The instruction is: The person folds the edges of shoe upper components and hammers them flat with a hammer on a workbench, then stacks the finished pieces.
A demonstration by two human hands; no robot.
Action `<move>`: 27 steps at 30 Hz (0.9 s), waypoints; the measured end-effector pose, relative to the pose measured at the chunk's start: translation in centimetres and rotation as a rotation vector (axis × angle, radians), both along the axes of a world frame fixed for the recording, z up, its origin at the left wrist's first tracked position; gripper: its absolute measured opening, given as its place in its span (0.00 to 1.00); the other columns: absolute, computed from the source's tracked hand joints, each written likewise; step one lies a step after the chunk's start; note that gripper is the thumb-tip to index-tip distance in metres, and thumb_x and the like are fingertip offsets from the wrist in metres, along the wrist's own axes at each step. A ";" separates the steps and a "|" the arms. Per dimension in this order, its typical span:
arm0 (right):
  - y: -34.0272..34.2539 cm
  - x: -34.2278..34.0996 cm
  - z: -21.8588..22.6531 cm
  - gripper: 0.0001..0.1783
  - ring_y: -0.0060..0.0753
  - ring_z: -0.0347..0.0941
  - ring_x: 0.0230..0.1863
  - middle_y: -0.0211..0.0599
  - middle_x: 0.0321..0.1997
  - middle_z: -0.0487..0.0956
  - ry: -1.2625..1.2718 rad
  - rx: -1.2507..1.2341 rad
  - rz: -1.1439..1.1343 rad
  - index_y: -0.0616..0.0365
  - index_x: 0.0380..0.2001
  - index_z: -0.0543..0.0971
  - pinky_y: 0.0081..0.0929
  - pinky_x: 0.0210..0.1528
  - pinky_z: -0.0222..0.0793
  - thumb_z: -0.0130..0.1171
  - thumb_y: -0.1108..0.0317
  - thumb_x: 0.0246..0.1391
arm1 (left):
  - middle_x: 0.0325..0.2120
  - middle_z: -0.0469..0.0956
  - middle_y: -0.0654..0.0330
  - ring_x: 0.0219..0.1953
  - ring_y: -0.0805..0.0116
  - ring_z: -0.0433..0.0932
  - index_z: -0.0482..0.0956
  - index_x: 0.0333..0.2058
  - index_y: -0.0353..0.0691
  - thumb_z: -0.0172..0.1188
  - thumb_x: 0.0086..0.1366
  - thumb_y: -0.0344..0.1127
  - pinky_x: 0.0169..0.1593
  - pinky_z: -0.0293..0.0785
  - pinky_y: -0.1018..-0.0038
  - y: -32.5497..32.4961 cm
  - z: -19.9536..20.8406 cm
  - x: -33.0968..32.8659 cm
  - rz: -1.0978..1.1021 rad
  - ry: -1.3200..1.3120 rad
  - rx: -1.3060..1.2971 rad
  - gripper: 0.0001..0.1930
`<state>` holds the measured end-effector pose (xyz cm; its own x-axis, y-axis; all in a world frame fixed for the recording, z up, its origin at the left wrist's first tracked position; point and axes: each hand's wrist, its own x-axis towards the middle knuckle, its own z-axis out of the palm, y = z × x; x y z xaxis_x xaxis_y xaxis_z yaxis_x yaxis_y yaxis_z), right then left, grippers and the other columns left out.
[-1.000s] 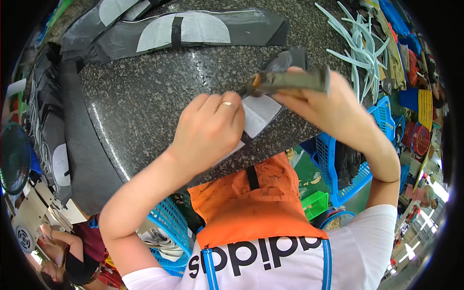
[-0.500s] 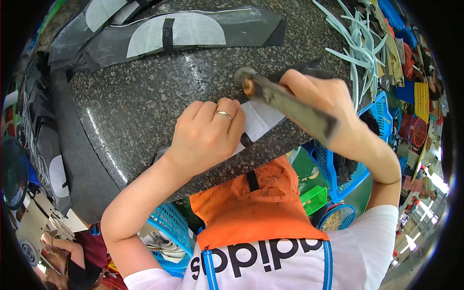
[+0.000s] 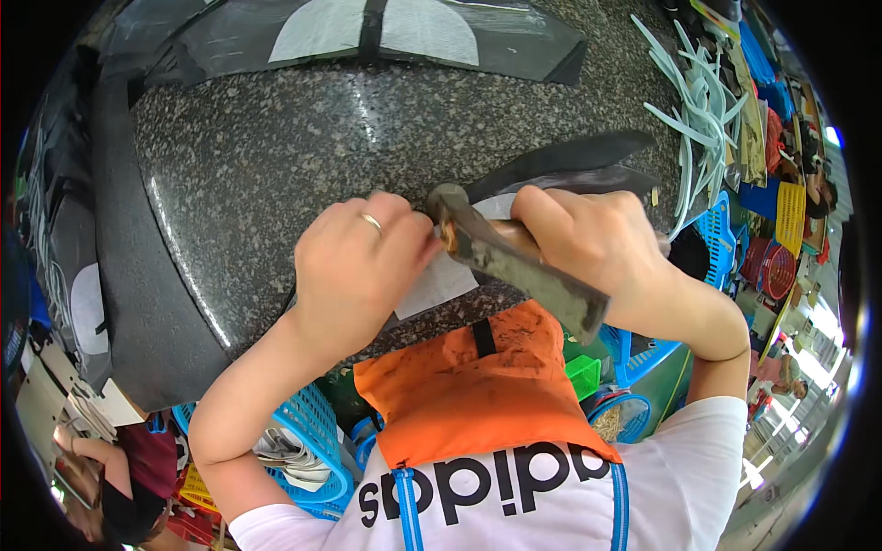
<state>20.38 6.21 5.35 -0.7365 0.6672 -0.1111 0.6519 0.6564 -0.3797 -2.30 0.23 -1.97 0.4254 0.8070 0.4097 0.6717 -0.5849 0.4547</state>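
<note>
My right hand point(image 3: 593, 243) is closed round the wooden handle of a hammer point(image 3: 537, 280), whose long worn metal head slants across the piece being worked. Right beside it, my left hand point(image 3: 354, 266), with a ring on one finger, has its fingers curled and pinched on a dark flexible sheet piece point(image 3: 579, 163) with a white backing patch point(image 3: 443, 283). The fingertips are slightly blurred and close to the hammer head. Both hands are over the near edge of a speckled stone worktop point(image 3: 276, 156). Part of the piece is hidden under the hands and hammer.
Dark sheet pieces with white half-round patches point(image 3: 427, 32) lie along the far side. Pale blue-green strips point(image 3: 703, 110) are heaped at the right. A blue basket point(image 3: 317, 422) stands below the worktop, and an orange apron point(image 3: 487, 395) hangs before me. Another person's arm point(image 3: 110, 459) shows lower left.
The hammer and my right hand have come left and lower, closer to my left hand. My left hand has shifted left and is turned differently. The whole view has tilted a little.
</note>
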 end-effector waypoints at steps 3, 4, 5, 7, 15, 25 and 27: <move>0.1 -0.4 0.0 0.13 0.45 0.75 0.18 0.37 0.15 0.74 0.071 -0.104 -0.004 0.55 0.27 0.69 0.39 0.18 0.69 0.59 0.60 0.54 | 0.29 0.74 0.61 0.26 0.65 0.73 0.77 0.31 0.40 0.67 0.47 0.30 0.29 0.68 0.69 -0.7 -0.2 -1.0 0.050 -0.146 -0.158 0.11; -0.1 -0.8 0.1 0.13 0.45 0.75 0.18 0.37 0.15 0.74 0.070 -0.102 0.007 0.55 0.27 0.69 0.39 0.18 0.69 0.59 0.60 0.54 | 0.30 0.75 0.60 0.28 0.62 0.74 0.76 0.30 0.39 0.68 0.45 0.27 0.30 0.69 0.68 -1.1 -0.1 -1.0 0.038 -0.107 -0.129 0.12; -0.5 -1.3 0.2 0.13 0.47 0.75 0.18 0.39 0.15 0.74 0.013 -0.090 0.034 0.55 0.27 0.69 0.40 0.19 0.69 0.59 0.60 0.54 | 0.31 0.77 0.58 0.29 0.59 0.76 0.76 0.30 0.37 0.68 0.42 0.23 0.31 0.71 0.67 -1.5 0.0 -1.1 0.027 -0.067 -0.101 0.14; -0.5 -1.8 0.2 0.12 0.47 0.75 0.18 0.39 0.16 0.74 -0.054 -0.104 0.029 0.57 0.28 0.69 0.39 0.19 0.69 0.58 0.61 0.54 | 0.31 0.77 0.58 0.29 0.59 0.76 0.76 0.30 0.37 0.68 0.42 0.23 0.31 0.71 0.66 -1.8 -0.3 -1.7 0.042 -0.092 -0.106 0.14; -1.4 -3.8 0.3 0.14 0.38 0.76 0.18 0.36 0.17 0.75 -0.099 0.021 0.178 0.57 0.29 0.69 0.36 0.16 0.68 0.58 0.59 0.55 | 0.29 0.75 0.62 0.30 0.64 0.74 0.77 0.31 0.40 0.64 0.48 0.28 0.32 0.68 0.69 -3.2 0.2 -3.4 0.086 -0.118 -0.183 0.09; -3.6 -6.0 0.0 0.11 0.38 0.76 0.16 0.36 0.17 0.75 -0.150 0.079 0.315 0.57 0.30 0.69 0.35 0.15 0.69 0.59 0.64 0.50 | 0.30 0.75 0.61 0.33 0.61 0.74 0.77 0.31 0.42 0.69 0.42 0.26 0.35 0.69 0.67 -6.8 0.0 -4.9 0.171 -0.090 -0.087 0.15; -3.6 -6.2 0.0 0.11 0.38 0.76 0.16 0.36 0.17 0.75 -0.145 0.094 0.313 0.57 0.30 0.69 0.35 0.15 0.69 0.59 0.64 0.49 | 0.30 0.76 0.61 0.33 0.61 0.74 0.77 0.30 0.41 0.69 0.42 0.26 0.35 0.69 0.66 -7.2 -0.3 -5.5 0.214 -0.169 -0.169 0.14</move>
